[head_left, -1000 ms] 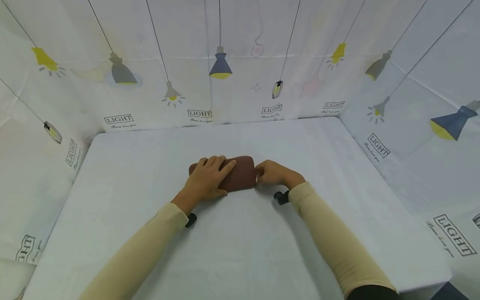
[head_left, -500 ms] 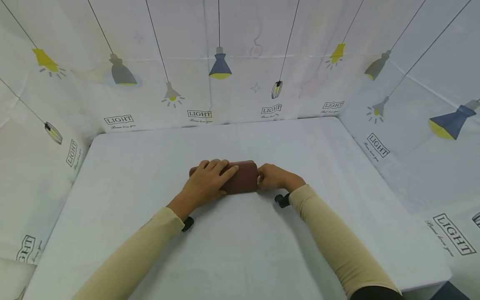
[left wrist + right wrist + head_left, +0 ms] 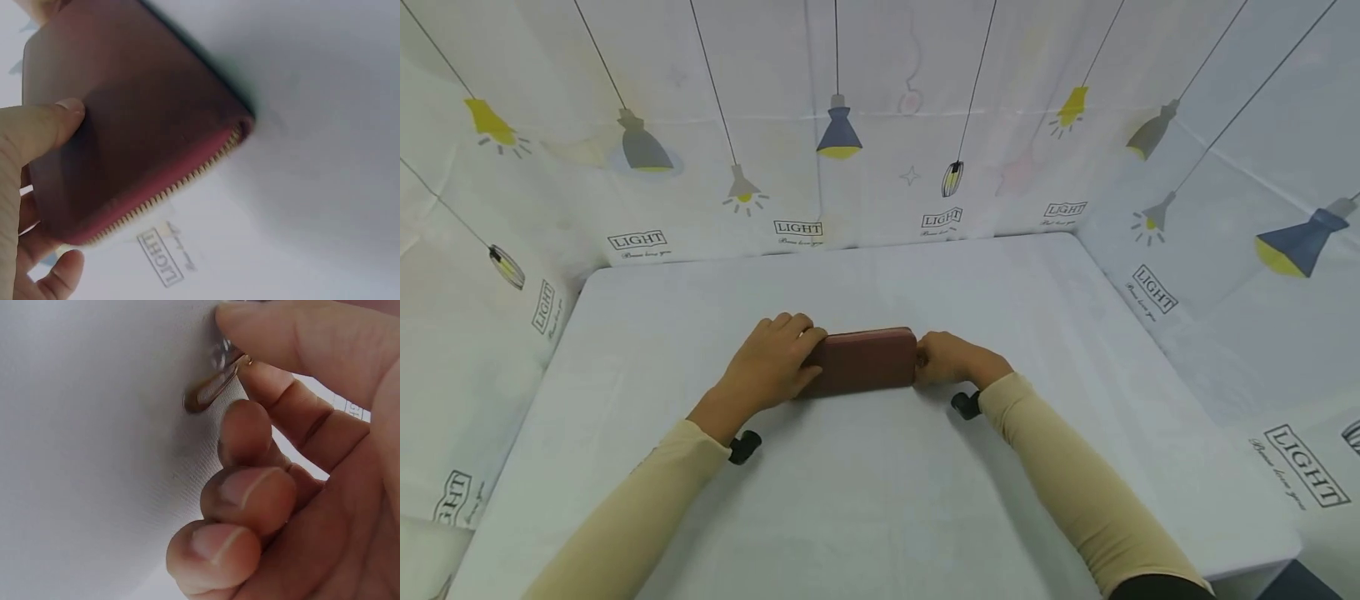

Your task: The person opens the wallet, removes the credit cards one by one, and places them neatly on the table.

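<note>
A brown zip-around wallet (image 3: 868, 360) stands on its long edge on the table, its zip seam along the top. My left hand (image 3: 767, 358) grips its left end, thumb on the near face and fingers behind. In the left wrist view the zip's gold teeth (image 3: 169, 189) are meshed along the edge that shows. At the wallet's right end is my right hand (image 3: 951, 358), fingers curled. The right wrist view shows its thumb (image 3: 281, 331) and index finger pinching a small gold-coloured zipper pull (image 3: 203, 397), partly hidden by the thumb.
A white cloth covers the table (image 3: 865, 500). White sheets printed with lamps (image 3: 840, 129) and LIGHT labels hang around its back and sides. Small black wrist cameras (image 3: 745, 447) sit under both wrists.
My left hand has slid left from over the wallet's top to its left end. The wallet has tipped up from lying flatter onto its edge. My right hand has stayed at the right end.
</note>
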`<state>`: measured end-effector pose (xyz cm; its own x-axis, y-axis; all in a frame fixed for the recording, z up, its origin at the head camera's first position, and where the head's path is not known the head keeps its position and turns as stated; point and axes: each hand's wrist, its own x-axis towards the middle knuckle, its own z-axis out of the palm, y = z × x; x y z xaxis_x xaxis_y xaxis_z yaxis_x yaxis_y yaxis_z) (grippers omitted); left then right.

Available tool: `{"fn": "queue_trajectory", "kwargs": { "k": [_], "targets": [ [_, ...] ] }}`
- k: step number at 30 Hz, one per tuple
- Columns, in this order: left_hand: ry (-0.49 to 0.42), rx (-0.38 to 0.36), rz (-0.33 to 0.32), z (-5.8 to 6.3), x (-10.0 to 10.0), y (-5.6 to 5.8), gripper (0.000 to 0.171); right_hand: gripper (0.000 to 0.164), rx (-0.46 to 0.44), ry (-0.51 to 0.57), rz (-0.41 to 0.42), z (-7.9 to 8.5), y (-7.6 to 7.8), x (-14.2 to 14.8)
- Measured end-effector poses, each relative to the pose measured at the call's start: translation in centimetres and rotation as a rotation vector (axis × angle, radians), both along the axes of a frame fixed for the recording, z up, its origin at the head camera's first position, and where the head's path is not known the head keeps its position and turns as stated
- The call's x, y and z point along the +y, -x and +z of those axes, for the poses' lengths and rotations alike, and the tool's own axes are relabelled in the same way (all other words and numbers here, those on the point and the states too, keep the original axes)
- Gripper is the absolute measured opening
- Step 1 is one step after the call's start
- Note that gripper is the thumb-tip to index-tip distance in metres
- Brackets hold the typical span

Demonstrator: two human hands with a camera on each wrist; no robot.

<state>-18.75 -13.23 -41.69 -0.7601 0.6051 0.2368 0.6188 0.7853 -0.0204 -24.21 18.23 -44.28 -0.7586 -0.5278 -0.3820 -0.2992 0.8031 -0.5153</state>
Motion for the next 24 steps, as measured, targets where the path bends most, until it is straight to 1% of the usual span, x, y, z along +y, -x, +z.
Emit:
{"fn": "queue_trajectory", "kwargs": {
  "k": [3, 6, 8, 11, 15, 17, 20, 24],
  "targets": [
    [-0.044, -0.028, 0.003, -0.2, -1.1, -0.3, 0.047, 0.016, 0.000, -0.019, 0.005, 0.0, -0.1, 0.0],
    [-0.091, -0.050, 0.011, -0.5, -2.0, -0.6, 0.048, 0.016, -0.008, -0.015, 0.004, 0.1, -0.2, 0.2],
    [-0.118, -0.078, 0.022, -0.7, -2.4, -0.8, 0.051, 0.014, -0.014, -0.004, 0.005, 0.0, -0.2, 0.4],
    [-0.210, -0.184, 0.049, -1.2, -2.9, -1.0, 0.053, 0.012, -0.024, 0.025, 0.006, 0.1, -0.4, 1.0],
    [-0.415, -0.380, 0.071, -2.2, -3.1, -1.1, 0.051, 0.011, -0.051, 0.084, -0.033, 0.3, -0.7, 1.6],
    [-0.490, -0.448, 0.068, -2.6, -3.0, -1.0, 0.049, 0.014, -0.073, 0.108, -0.065, 0.2, -0.9, 1.8],
    [-0.544, -0.481, 0.044, -3.0, -2.8, -1.1, 0.046, 0.017, -0.099, 0.141, -0.124, 0.0, -1.1, 2.0],
    [-0.549, -0.462, 0.025, -3.2, -2.4, -1.1, 0.045, 0.017, -0.107, 0.208, -0.231, -0.2, -1.5, 2.0]
  ]
}}
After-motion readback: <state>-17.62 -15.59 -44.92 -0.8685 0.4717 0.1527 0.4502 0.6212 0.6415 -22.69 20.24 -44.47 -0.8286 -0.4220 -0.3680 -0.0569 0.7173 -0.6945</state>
